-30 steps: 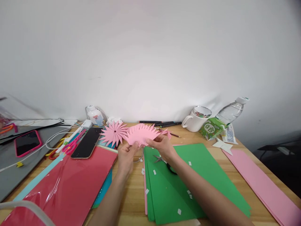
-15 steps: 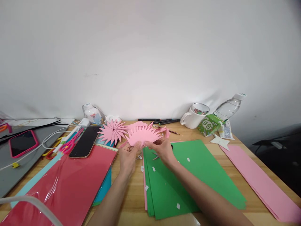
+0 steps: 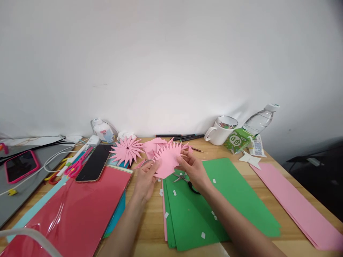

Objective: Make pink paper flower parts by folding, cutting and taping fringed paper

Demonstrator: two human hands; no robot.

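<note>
My left hand [image 3: 144, 180] and my right hand [image 3: 193, 170] both pinch a pink paper piece with a spiky cut edge [image 3: 167, 160], held just above the desk. My left fingers grip its lower left corner; my right fingers hold its right side. Behind it on the desk lies a finished pink paper flower [image 3: 127, 150] and more pink cut paper [image 3: 153, 145]. Small scissors [image 3: 184, 179] lie on the green paper stack [image 3: 227, 200] under my right hand.
Red sheets [image 3: 77, 210] lie at left, with a black phone [image 3: 93, 163], pink scissors [image 3: 77, 165], a pink-cased phone [image 3: 19, 166] and cables. At the back stand a white mug [image 3: 221, 130], a green tissue pack [image 3: 238, 140], a water bottle [image 3: 258, 121] and pens [image 3: 182, 136]. Pink strips [image 3: 292, 203] lie at right.
The pink spiky piece has been turned from a flat fan shape to a tilted position, its spikes pointing up and right. Both hands kept their grip and shifted slightly.
</note>
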